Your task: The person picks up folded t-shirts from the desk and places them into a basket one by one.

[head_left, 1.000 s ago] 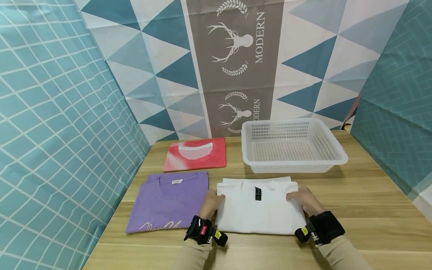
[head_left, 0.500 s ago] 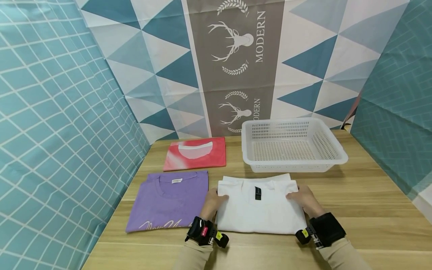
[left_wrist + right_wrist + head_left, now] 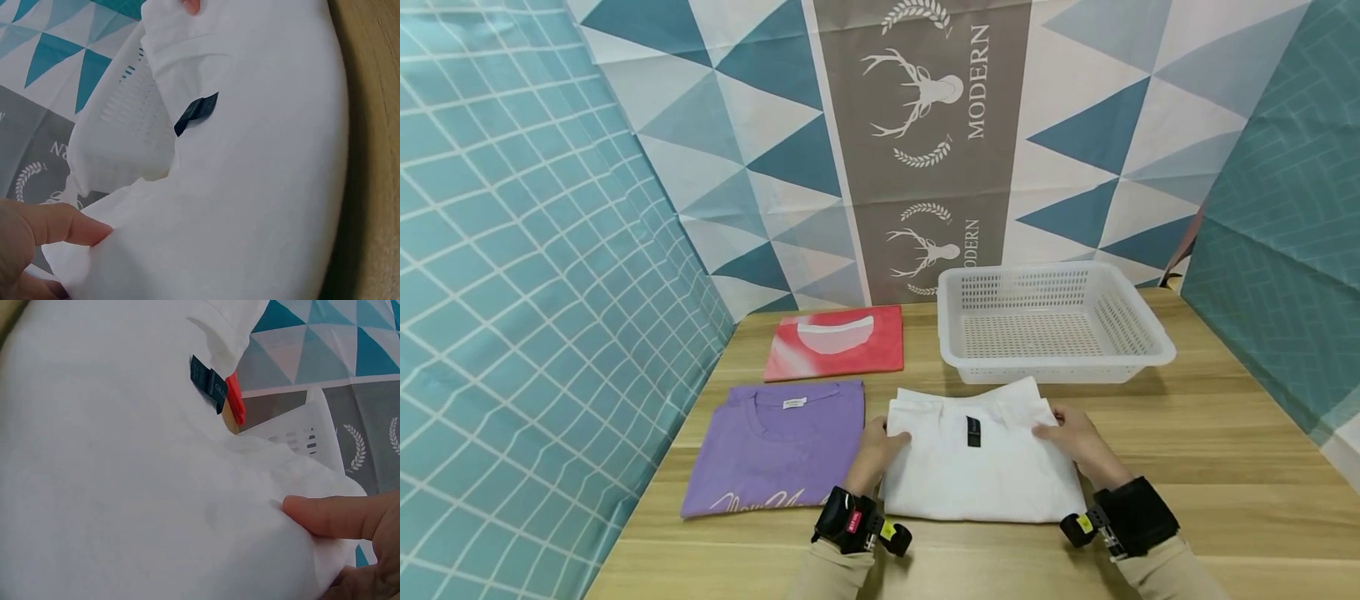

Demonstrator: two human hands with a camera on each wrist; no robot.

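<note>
White cotton: the folded white T-shirt (image 3: pixel 981 454) lies on the wooden table (image 3: pixel 1217 467), just in front of the white basket (image 3: pixel 1052 321). Left hand (image 3: pixel 880 446) pinches its far left corner, right hand (image 3: pixel 1071 437) pinches the far right; that far edge is raised. Judgement: lift both corners level, keep the fold taut, clear the basket's near rim. Purple shirt (image 3: pixel 775 446) lies just left; red shirt (image 3: pixel 835 342) behind it.

You're at a staged recording booth, not a lived-in room: printed cloth backdrops (image 3: pixel 925 125) with triangles and deer logos hang at 12 o'clock, teal tile-patterned sheets (image 3: pixel 512 292) close off 9 and 3 o'clock around your wooden bench (image 3: pixel 1225 467).
</note>
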